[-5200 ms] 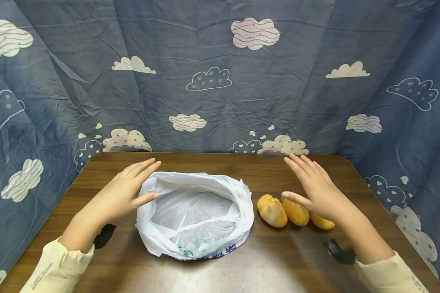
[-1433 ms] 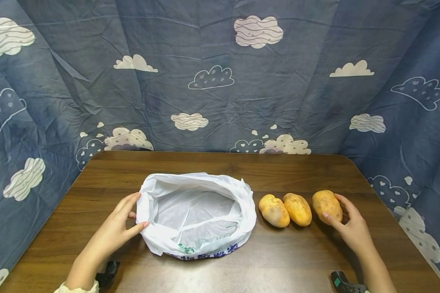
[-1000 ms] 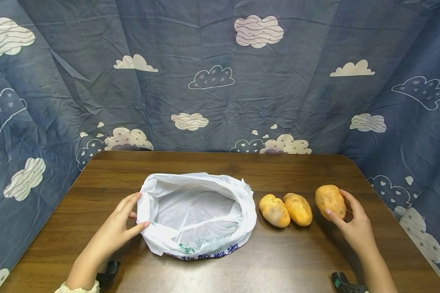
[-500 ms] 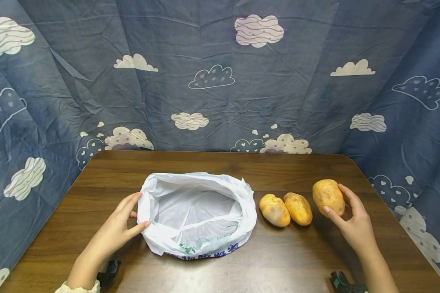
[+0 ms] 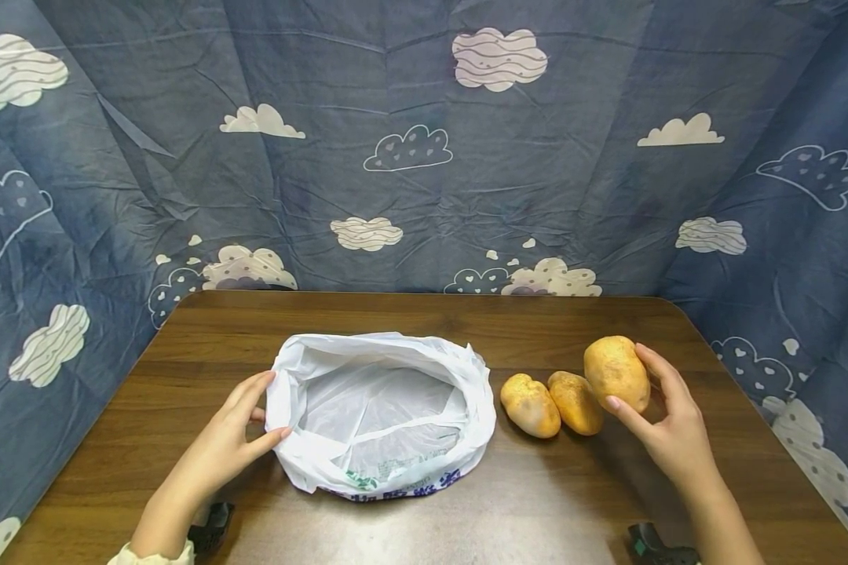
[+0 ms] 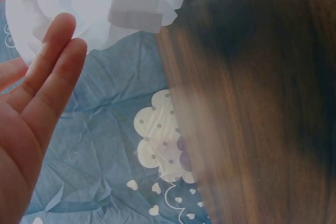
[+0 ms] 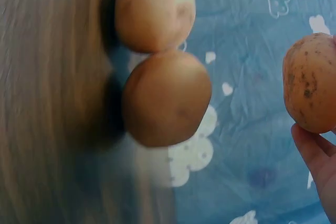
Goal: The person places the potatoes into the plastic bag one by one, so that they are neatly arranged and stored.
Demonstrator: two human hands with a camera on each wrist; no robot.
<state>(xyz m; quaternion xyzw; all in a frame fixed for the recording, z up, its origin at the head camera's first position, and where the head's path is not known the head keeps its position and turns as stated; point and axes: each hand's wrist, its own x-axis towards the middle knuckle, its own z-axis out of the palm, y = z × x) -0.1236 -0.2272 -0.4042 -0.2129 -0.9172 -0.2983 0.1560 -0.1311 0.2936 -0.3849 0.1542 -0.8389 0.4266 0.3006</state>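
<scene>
A white plastic bag (image 5: 389, 471) with blue and green print stands on the table with its mouth spread wide. My left hand (image 5: 233, 435) touches the bag's left end, its thumb and fingertips spread apart along the rim. In the left wrist view two straight fingers (image 6: 55, 72) show close to the white plastic. My right hand (image 5: 667, 420) grips a potato (image 5: 616, 373) above the table, thumb in front and fingers behind it. Two more potatoes, one left (image 5: 530, 406) and one beside it (image 5: 572, 402), lie right of the bag; the held potato partly overlaps the nearer one.
The brown wooden table (image 5: 410, 310) ends at a blue cloth backdrop (image 5: 424, 196) with cloud prints, which also hangs along both sides. Dark straps (image 5: 210, 527) are worn at the wrists.
Both hands came down from hovering, the left to the bag's edge. My right hand took hold of the rightmost potato, lifted it and now carries it leftward. Bag and other potatoes stay put.
</scene>
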